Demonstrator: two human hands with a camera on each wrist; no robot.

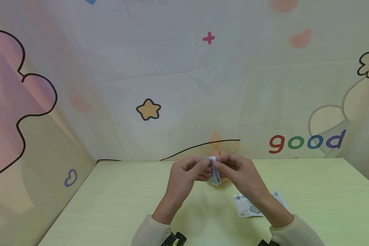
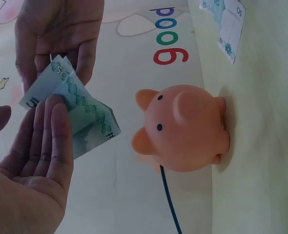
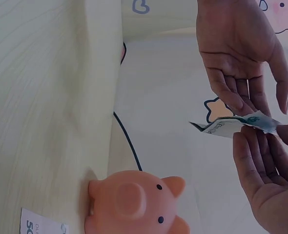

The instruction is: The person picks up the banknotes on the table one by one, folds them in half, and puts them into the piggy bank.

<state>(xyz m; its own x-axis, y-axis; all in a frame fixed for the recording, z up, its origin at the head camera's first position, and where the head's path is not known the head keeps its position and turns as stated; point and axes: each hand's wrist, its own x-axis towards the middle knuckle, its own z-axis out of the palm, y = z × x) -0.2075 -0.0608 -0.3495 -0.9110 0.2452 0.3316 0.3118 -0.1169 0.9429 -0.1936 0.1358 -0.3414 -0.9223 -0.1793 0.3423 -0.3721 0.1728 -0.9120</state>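
A folded green 50 banknote (image 2: 88, 109) is held in the air between both hands, creased so that one part stands at an angle to the other. My left hand (image 1: 184, 176) has its fingers against the note's near face in the left wrist view. On the other side, my right hand (image 1: 246, 174) pinches the note between thumb and fingers. Behind and below the hands stands an orange piggy bank (image 2: 183, 129) on the table, mostly hidden by them in the head view. Its snout and eyes show in both wrist views.
Another 50 banknote (image 1: 246, 206) lies flat on the pale wooden table (image 1: 126, 205), partly under the right forearm. A printed cloth backdrop (image 1: 178, 85) with a star, hearts and the word "good" rises behind the table's back edge and along the sides.
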